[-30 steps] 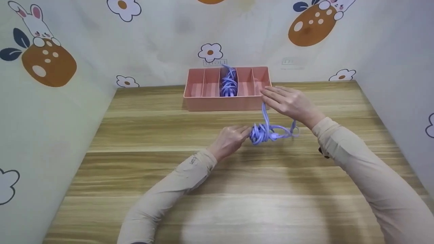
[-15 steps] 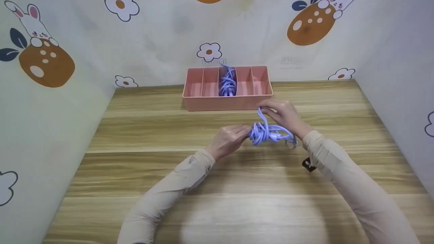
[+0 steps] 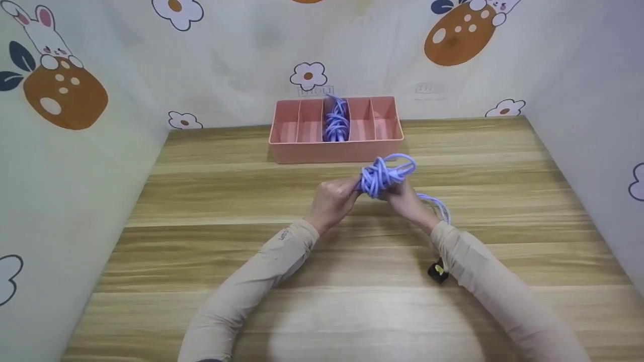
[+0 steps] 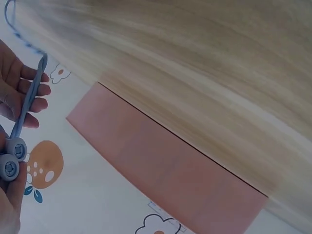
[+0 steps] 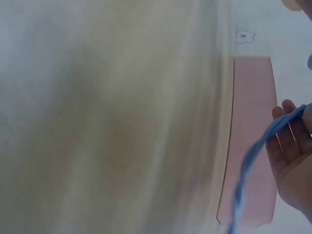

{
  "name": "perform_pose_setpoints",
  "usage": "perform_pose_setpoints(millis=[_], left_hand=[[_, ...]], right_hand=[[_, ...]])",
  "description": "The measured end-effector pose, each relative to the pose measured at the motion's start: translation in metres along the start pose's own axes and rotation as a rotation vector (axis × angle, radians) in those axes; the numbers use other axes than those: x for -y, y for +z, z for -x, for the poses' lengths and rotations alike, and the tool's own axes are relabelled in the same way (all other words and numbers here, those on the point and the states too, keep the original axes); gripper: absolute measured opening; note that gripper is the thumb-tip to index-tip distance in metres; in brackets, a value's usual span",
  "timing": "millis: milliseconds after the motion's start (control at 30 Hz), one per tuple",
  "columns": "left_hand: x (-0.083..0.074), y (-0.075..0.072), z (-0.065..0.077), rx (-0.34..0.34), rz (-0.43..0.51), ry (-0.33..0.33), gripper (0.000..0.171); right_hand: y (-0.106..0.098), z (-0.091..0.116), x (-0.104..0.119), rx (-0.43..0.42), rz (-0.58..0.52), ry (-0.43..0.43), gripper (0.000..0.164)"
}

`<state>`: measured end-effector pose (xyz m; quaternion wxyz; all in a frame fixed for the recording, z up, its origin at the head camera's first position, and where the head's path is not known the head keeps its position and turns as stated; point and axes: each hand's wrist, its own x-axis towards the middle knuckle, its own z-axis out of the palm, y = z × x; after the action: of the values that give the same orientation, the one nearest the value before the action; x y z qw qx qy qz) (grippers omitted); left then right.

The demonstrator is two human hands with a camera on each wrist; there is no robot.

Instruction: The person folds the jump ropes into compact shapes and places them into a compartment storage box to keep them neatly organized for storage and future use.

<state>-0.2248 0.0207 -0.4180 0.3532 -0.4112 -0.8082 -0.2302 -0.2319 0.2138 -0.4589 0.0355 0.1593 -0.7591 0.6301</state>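
Observation:
A bundle of blue cord (image 3: pixel 375 178), wrapped round itself, is held above the table in front of the pink box. My left hand (image 3: pixel 332 201) grips its left end; in the left wrist view two round, grey-blue end pieces (image 4: pixel 9 167) show between the fingers. Under the bundle's right side is my right hand (image 3: pixel 407 203), its fingers partly hidden in the head view. The right wrist view shows this hand holding a twisted length of the cord (image 5: pixel 251 151) between thumb and fingers. A loose tail hangs behind the right wrist.
A pink divided box (image 3: pixel 334 153) stands at the table's back edge against the patterned wall. A second wound blue cord (image 3: pixel 337 123) lies in its middle compartment. A small black cube (image 3: pixel 438 271) sits by the right sleeve. Wood-grain table (image 3: pixel 241 201) extends all round.
My right hand has come down and left from beside the box, carrying the cord's tail round to beneath the bundle. The bundle has risen slightly and tilted; my left hand keeps its grip.

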Motion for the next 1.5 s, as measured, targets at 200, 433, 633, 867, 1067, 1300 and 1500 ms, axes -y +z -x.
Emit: perform_pose_setpoints(millis=[200,433,633,867,1067,1300,1500], left_hand=[[0.003,0.002,0.004,0.024,-0.033,-0.066,0.019],[0.007,0.001,0.009,0.004,-0.06,-0.096,0.016],[0.01,0.0,0.009,-0.005,-0.06,-0.121,0.015],[0.02,-0.008,0.008,-0.025,-0.073,-0.196,0.016],[0.025,-0.013,0.005,-0.024,-0.089,-0.244,0.016],[0.032,-0.019,0.002,-0.04,-0.134,-0.305,0.015],[0.037,-0.022,0.002,-0.031,-0.147,-0.361,0.012]], right_hand=[[0.015,0.009,0.013,0.026,0.0,0.073,0.019],[0.021,0.019,0.014,0.053,-0.085,0.176,0.025],[0.019,0.03,0.015,0.049,-0.122,0.145,0.024],[0.016,0.046,0.033,0.035,0.032,0.158,0.025],[0.011,0.054,0.033,-0.009,0.135,0.178,0.023],[0.0,0.066,0.041,0.089,0.252,0.157,0.025],[-0.008,0.078,0.065,0.13,0.363,0.121,0.026]])
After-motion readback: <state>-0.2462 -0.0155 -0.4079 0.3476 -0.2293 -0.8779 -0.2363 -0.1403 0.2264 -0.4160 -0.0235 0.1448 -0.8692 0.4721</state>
